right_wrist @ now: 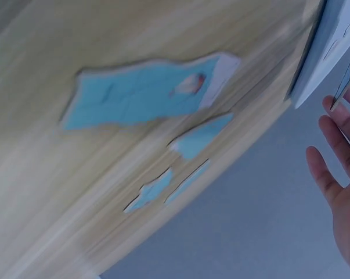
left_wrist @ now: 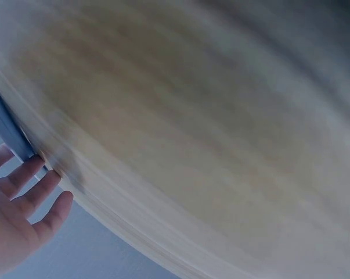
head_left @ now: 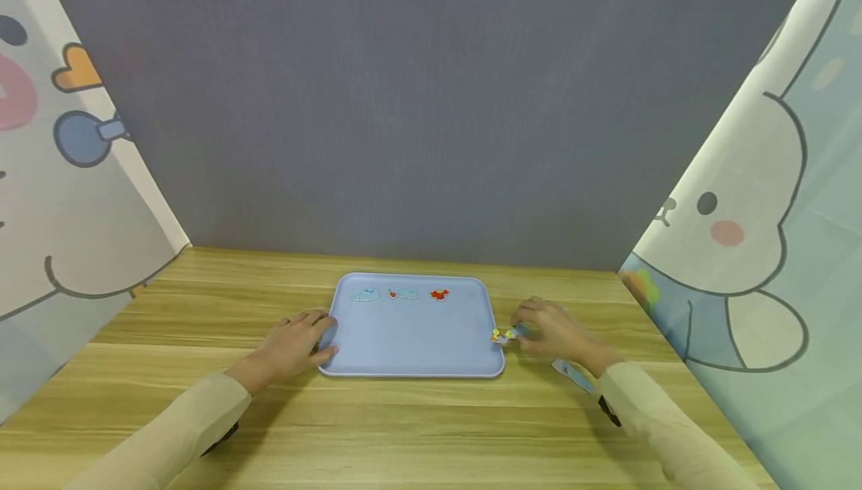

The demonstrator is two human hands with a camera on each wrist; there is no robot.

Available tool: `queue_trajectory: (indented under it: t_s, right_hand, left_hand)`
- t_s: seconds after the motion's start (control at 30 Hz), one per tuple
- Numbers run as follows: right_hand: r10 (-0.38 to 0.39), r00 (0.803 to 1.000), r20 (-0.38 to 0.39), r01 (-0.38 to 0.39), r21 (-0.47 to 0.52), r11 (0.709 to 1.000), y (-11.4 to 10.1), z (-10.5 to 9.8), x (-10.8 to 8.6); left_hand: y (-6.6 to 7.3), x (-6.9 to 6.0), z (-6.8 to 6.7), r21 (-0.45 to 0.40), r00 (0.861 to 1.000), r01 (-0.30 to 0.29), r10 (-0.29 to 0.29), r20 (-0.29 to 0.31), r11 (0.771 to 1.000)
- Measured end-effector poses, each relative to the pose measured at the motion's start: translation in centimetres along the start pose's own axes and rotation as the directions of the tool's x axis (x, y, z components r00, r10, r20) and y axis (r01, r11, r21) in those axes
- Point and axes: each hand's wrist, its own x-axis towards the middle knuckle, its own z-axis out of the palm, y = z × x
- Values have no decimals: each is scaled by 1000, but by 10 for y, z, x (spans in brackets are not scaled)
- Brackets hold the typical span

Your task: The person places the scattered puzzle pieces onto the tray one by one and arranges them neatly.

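Note:
A pale blue tray (head_left: 411, 340) lies on the table, with three small flat cutout pieces in a row near its far edge: a light blue one (head_left: 366, 295), a blue one with a red spot (head_left: 402, 294) and a red one (head_left: 439, 295). My left hand (head_left: 291, 348) rests at the tray's left rim, its fingers loosely extended and touching the edge. Over the right rim, my right hand (head_left: 554, 331) pinches a thin flat cutout piece (head_left: 500, 337) with yellow and blue on it. In the right wrist view that piece (right_wrist: 341, 90) shows edge-on and partly hidden by fingers.
Several blue cutout pieces lie on the wooden table (head_left: 404, 430) right of the tray, among them a long one (head_left: 572, 375) by my right wrist and a large one (right_wrist: 143, 93) in the right wrist view. A grey panel (head_left: 404, 101) stands behind, cartoon-printed cloths (head_left: 754, 213) at both sides.

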Motion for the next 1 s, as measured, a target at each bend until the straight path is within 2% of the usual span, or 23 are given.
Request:
queue_trajectory:
  t_s: [0.43, 0.63, 0.77, 1.0]
  right_hand:
    - [-21, 999, 26, 21, 2, 1000, -22, 16, 30]
    - [-57, 998, 33, 57, -11, 998, -29, 26, 45]
    - [-80, 996, 49, 80, 0, 997, -36, 30, 54]
    - [-97, 991, 95, 101, -35, 994, -44, 37, 71]
  left_hand:
    - [3, 0, -2, -3, 1000, -2, 2, 14, 1000]
    - [2, 0, -1, -2, 1000, -4, 4, 15, 1000]
    - [-1, 1, 2, 2, 1000, 1, -1, 16, 1000]
    - [2, 0, -3, 0, 1000, 3, -3, 21, 1000]
